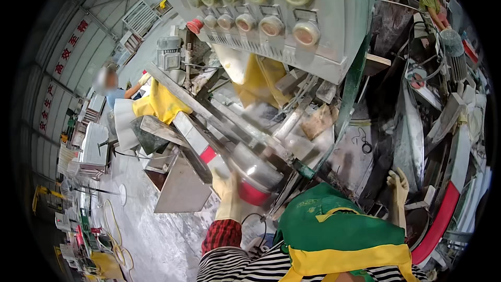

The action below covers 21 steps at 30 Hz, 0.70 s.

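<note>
White-and-red strip (207,154), left hand (225,190) at its end

Saw it slant along the left edge of the machine (250,131). Could not tell if gripped or just touched. Held right hand (398,184) half open, near the green apron (334,227).

Green apron over stripes, with pale gloves.
The green apron (329,224) carries small faint yellow print, a narrow yellow trim and a broad yellow band (349,261); beneath it shows a black-and-white striped top (227,265). A red-and-black plaid sleeve (222,234) meets the long-cuffed, cream left glove (227,198); the right glove (398,190) is cream too.
</note>
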Tool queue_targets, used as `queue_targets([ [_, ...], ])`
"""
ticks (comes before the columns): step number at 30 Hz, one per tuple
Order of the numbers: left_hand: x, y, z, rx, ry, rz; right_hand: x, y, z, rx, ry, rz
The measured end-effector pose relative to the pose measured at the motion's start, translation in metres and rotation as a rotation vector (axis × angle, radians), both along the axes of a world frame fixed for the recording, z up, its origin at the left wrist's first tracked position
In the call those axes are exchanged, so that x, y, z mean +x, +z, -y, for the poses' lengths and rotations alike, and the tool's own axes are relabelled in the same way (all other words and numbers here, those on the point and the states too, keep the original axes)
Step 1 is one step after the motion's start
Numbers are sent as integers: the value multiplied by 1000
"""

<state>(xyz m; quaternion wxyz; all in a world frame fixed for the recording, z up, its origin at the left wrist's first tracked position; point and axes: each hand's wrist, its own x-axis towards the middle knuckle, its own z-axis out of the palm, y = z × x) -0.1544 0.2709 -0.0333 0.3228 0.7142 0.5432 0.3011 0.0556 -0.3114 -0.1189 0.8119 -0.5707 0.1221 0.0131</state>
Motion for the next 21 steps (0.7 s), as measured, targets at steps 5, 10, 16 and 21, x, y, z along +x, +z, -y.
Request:
queue_targets([
  [5, 6, 36, 78, -97, -173, 212, -7, 8, -57, -117, 376, -110],
  [10, 102, 85, 202, -366, -796, 241, -6, 88, -121, 95, 777, -165],
  [16, 163, 47, 335, -265, -1324, 439, -7, 126, -82, 90, 509, 29],
  [21, 168, 60, 341, -760, -1638, 206, -6, 85, 45, 120, 23, 18],
])
